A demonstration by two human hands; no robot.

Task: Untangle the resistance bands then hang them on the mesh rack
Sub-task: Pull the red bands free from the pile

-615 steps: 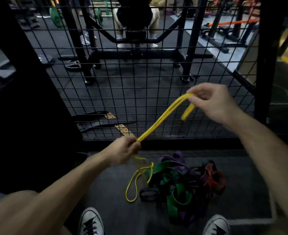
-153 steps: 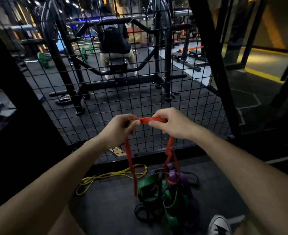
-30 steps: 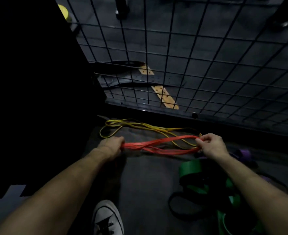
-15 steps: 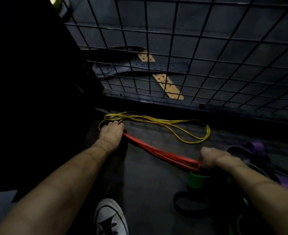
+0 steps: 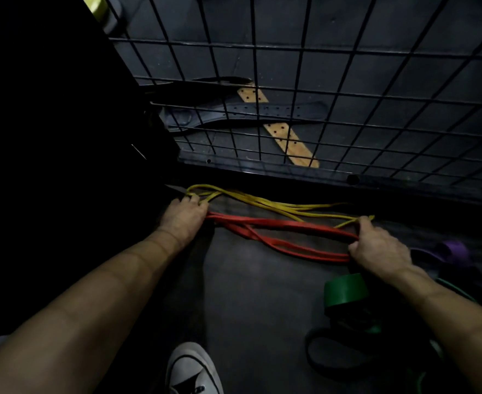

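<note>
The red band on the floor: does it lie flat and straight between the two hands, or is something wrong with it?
Not quite flat. The red band is held by the left hand and the right hand, but its strands cross near the left end, so it looks twisted. The yellow band lies just beyond it.

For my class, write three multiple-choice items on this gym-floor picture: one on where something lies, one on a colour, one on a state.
1. Where does the yellow band lie?
A. hung on the mesh rack
B. on the floor, between the red band and the rack's base
C. over a shoe

2. What colour is the band stretched between both hands?
A. red
B. blue
C. white

3. How is the right hand?
A. flat and empty
B. curled round band ends
C. raised to the rack

Answers:
1 B, it lies below the mesh rack.
2 A, the red band runs from the left hand to the right.
3 B, its fingers wrap the ends.
</note>
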